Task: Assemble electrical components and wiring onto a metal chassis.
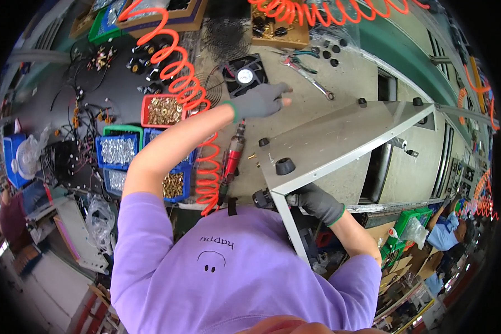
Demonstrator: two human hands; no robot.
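My left hand (263, 101), in a grey glove with bare fingertips, reaches over the bench with its fingers stretched out. It holds nothing and is just below a black square fan (245, 76). A grey sheet-metal housing (339, 136) with black rubber feet (285, 166) stands tilted against my body side of the bench. My right hand (319, 204), gloved too, is inside the housing's near edge, fingers curled at the narrow end panel. What they grip is partly hidden by the frame. A black round fitting (262, 199) sticks out on the panel's other side.
A red power screwdriver (233, 156) lies left of the housing, beside an orange coiled hose (207, 175). Bins of screws (118, 150) and a red bin of brass parts (163, 111) stand left. A wrench (317, 85), pliers (303, 54) and black caps (327, 54) lie at the back.
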